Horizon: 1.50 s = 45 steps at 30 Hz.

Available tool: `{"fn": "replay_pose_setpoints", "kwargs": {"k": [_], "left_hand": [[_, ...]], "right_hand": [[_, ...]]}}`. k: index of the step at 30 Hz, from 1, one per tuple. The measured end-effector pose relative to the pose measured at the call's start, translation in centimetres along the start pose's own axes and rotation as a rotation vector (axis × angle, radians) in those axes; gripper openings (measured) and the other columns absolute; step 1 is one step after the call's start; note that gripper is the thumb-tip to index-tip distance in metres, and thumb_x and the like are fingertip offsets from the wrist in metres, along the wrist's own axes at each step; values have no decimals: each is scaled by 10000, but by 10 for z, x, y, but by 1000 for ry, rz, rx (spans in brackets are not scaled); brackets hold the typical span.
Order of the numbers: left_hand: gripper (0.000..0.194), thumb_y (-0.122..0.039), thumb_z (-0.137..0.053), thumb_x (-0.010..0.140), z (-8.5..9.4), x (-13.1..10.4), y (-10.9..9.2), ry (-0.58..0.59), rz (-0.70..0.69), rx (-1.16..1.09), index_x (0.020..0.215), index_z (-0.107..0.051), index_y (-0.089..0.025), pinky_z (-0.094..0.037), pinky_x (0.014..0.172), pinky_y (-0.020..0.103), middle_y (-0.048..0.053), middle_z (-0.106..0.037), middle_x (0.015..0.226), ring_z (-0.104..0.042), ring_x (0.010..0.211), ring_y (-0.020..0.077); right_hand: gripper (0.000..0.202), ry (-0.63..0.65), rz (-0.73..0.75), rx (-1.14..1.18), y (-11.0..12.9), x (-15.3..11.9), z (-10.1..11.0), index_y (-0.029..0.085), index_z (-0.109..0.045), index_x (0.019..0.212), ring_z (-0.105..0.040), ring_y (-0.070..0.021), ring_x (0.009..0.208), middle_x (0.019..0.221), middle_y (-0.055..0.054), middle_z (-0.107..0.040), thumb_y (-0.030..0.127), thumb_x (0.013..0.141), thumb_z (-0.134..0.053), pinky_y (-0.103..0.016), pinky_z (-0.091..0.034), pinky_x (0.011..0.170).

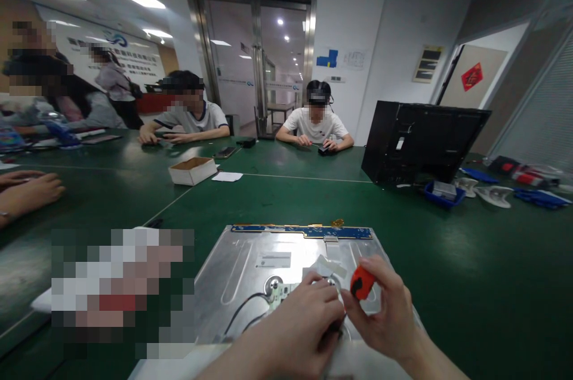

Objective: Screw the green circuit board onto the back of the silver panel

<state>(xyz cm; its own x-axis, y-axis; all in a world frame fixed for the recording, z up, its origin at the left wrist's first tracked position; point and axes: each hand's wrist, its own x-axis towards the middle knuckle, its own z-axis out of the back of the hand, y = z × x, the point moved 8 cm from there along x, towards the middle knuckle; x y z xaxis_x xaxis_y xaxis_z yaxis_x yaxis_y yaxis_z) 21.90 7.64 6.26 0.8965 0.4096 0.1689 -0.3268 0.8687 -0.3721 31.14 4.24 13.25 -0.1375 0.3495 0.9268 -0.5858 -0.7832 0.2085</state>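
A metal panel [250, 255] lies in front of me, with a blue circuit strip [286, 230] along its far edge. My right hand [387, 308] pinches an orange-and-black object [362, 283] between thumb and fingers, above the panel's right part. Close beside it, my left hand [308, 314] rests over a pale green circuit board [282, 293], its fingers curled; what they hold, if anything, is hidden. Dark cables [242, 312] run from the board on the left. A whitish flap [329, 266] stands just beyond my left fingers.
A white open box [192, 172] and a paper [227, 177] lie beyond the panel. A black monitor [425, 141] stands at the right, near a blue tray [444, 194]. Another person's hands [33, 192] are at the left; two people sit across the table.
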Motion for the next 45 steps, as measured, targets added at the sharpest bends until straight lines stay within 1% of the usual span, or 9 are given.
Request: {"fn": "replay_pose_setpoints", "kwargs": {"k": [5,10,12,20,26,33,35,39,45], "left_hand": [[131,-154,-594,794,2,0,0,-1,12,10,914,-582,-206,-393,940,422,56,-649,975,-594,929,247],[113,-151,-599,790,3,0,0,-3,16,20,889,-579,-203,-390,946,425,55,-646,950,-591,917,244],[127,-151,-603,783,3,0,0,-5,11,19,895,-584,-206,-391,949,428,55,-647,950,-591,918,245],[141,-147,-596,783,2,0,0,-3,7,4,909,-598,-210,-405,950,430,59,-662,971,-601,914,243],[182,-159,-592,797,1,-1,-1,-1,0,5,968,-617,-212,-399,968,436,64,-663,1009,-598,947,253],[217,-151,-594,766,1,-1,0,8,-6,12,977,-601,-204,-387,987,447,75,-660,1015,-595,962,267],[235,-154,-595,765,1,-1,0,18,-10,11,994,-598,-209,-389,981,454,74,-659,1009,-594,968,274],[240,-166,-600,772,1,0,-1,20,-15,3,1006,-588,-217,-394,973,456,74,-661,1022,-594,976,277],[214,-145,-605,763,3,0,-2,2,-16,0,965,-588,-214,-394,961,439,66,-660,1020,-598,960,262]], "right_hand": [[448,20,5,19,1,2,0,191,-442,1349,-563,-164,570,718,10,-585,188,916,-555,-272,-465,470],[502,80,-11,126,0,1,-1,158,-411,1401,-631,-185,725,947,-94,-646,141,902,-467,-257,-492,480],[544,91,-21,130,-1,0,-2,152,-380,1431,-631,-174,729,993,-104,-644,111,895,-466,-253,-505,496],[428,43,-15,79,0,6,-2,205,-458,1328,-495,-137,551,739,22,-552,124,918,-546,-247,-434,458],[418,78,-21,97,1,8,-5,210,-457,1354,-527,-136,565,775,0,-599,163,948,-546,-236,-459,458],[545,122,-52,122,0,4,-7,197,-378,1432,-642,-171,656,949,-85,-687,113,903,-479,-258,-508,469],[554,114,-42,137,1,5,-6,196,-380,1429,-632,-170,650,900,-68,-675,99,892,-476,-250,-500,460],[498,61,-30,98,1,9,-3,217,-435,1368,-540,-152,552,742,10,-589,107,888,-515,-252,-474,449],[520,79,-21,80,1,8,-3,213,-409,1385,-541,-153,536,726,19,-582,125,889,-538,-258,-474,456]]}}
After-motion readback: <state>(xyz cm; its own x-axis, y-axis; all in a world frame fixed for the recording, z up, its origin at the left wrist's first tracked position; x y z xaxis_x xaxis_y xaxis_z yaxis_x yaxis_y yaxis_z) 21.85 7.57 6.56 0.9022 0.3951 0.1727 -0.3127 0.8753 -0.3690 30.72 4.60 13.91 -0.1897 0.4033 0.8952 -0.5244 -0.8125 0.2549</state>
